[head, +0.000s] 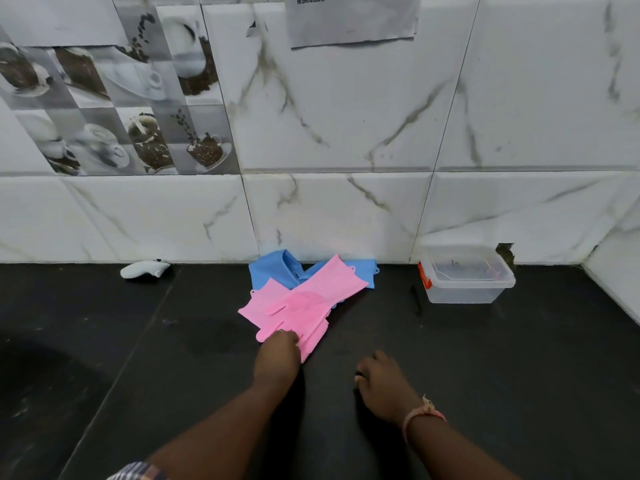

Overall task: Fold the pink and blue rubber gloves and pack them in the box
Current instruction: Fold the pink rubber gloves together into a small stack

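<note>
While our left hand [278,344] pinches the fingertips of the top pink rubber glove [304,303], our right hand [379,377] rests loosely curled and empty on the dark surface [138,341]. Pulling may drag the crossed blue gloves [273,271] askew, away from the clear plastic box [465,275].

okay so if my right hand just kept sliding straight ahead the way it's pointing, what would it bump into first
Likely the pink gloves: the right hand points up and slightly left, toward their near edge. Only bare black counter lies between, though depth is hard to judge.
</note>
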Motion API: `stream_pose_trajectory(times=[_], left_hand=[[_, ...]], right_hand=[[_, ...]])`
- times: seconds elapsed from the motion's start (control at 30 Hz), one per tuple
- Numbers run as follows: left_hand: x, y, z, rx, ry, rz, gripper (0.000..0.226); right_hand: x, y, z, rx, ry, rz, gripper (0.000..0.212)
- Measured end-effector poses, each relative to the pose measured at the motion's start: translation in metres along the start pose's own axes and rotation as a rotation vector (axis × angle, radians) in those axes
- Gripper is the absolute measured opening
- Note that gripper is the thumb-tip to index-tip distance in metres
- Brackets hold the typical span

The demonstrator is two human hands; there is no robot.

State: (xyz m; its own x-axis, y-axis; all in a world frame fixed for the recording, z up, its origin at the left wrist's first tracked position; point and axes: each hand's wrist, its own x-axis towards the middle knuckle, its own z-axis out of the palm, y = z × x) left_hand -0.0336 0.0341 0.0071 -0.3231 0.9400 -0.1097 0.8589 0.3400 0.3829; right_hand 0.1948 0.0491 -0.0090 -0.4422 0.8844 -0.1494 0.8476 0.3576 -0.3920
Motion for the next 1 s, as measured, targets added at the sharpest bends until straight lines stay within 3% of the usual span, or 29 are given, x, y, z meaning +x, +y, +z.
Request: stream_pose_trajectory(times=[0.1, 0.17, 0.27, 0.33, 0.47, 0.63, 0.7, 0.8, 0.87, 0.93, 1.0], left_hand=[[-0.005, 0.017, -0.012, -0.146, 0.124, 0.059, 0.023], [-0.014, 0.031, -0.015, -0.297, 0.132, 0.135, 0.016], [-0.030, 0.042, -0.011, -0.543, -0.110, 0.159, 0.013], [-0.033, 0.038, -0.007, -0.648, -0.264, 0.103, 0.014], [-0.032, 0.018, -0.007, -0.823, -0.450, -0.055, 0.018], [-0.017, 0.009, -0.014, -0.935, -0.349, -0.364, 0.025], [-0.017, 0.016, -0.016, -1.062, -0.436, -0.477, 0.040], [-0.017, 0.034, -0.014, -1.350, -0.705, -0.619, 0.074], [-0.019, 0.049, -0.008, -1.560, -0.805, -0.701, 0.075], [-0.023, 0.059, 0.000, -1.562, -0.763, -0.649, 0.067], [-0.024, 0.063, 0.005, -1.380, -0.657, -0.534, 0.061]], right_hand=[[0.012, -0.014, -0.007, 0.257, 0.074, 0.042, 0.018], [0.028, -0.029, -0.013, 0.563, 0.117, 0.169, 0.022], [0.061, -0.048, -0.024, 1.215, 0.059, 0.454, 0.043], [0.080, -0.050, -0.029, 1.442, 0.001, 0.602, 0.047], [0.097, -0.045, -0.023, 1.494, 0.034, 0.758, 0.034], [0.085, -0.026, -0.033, 1.758, 0.384, 0.749, 0.041], [0.069, -0.028, -0.037, 1.837, 0.325, 0.669, 0.045], [0.037, -0.043, -0.036, 1.960, 0.069, 0.611, 0.047], [0.020, -0.051, -0.026, 2.086, 0.027, 0.628, 0.053], [0.005, -0.051, -0.017, 2.131, 0.113, 0.627, 0.055], [-0.008, -0.040, -0.020, 2.088, 0.144, 0.574, 0.049]])
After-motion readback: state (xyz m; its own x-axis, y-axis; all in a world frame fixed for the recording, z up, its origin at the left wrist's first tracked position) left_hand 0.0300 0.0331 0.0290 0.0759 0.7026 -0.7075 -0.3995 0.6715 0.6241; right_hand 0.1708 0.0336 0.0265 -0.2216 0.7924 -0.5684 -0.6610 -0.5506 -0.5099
